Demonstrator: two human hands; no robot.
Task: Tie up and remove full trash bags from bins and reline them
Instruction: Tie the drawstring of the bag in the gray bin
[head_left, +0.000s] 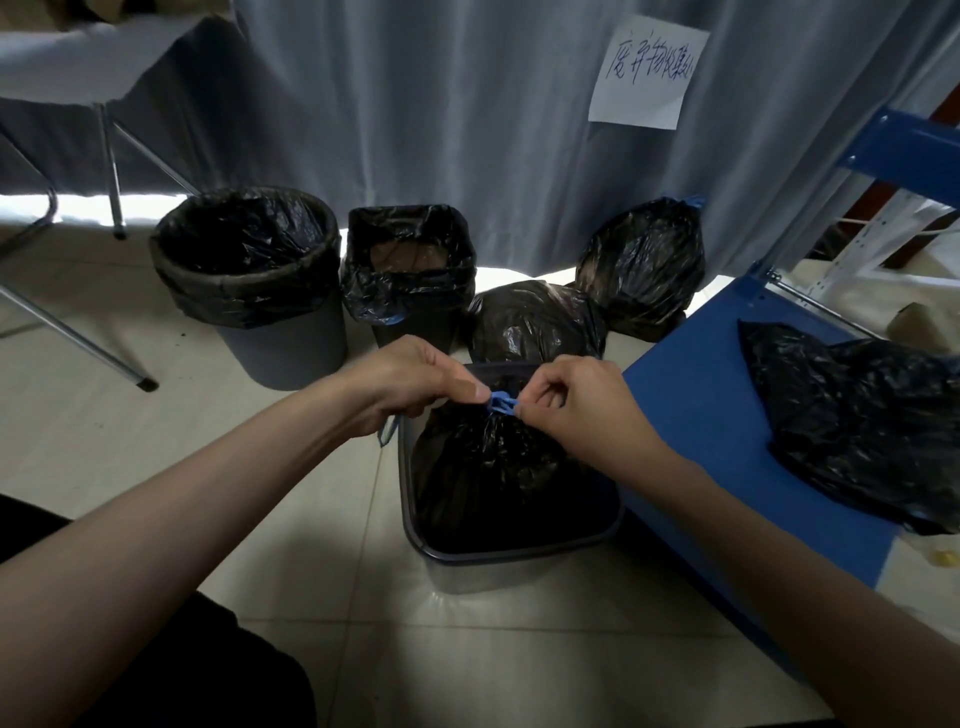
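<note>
A full black trash bag (493, 467) sits inside a grey rectangular bin (498, 564) on the floor in front of me. Its gathered neck carries a blue drawstring (501, 404). My left hand (415, 382) pinches the drawstring from the left, and a loose loop of it hangs below that hand. My right hand (576, 402) pinches the same drawstring from the right, fingers curled at the knot.
A round lined bin (249, 280) and a square lined bin (410, 270) stand behind. Two tied black bags (535, 322) (644, 265) lie by the grey curtain. A blue shelf board (711, 415) at right carries an empty black bag (857, 415). Metal table legs (111, 171) stand at left.
</note>
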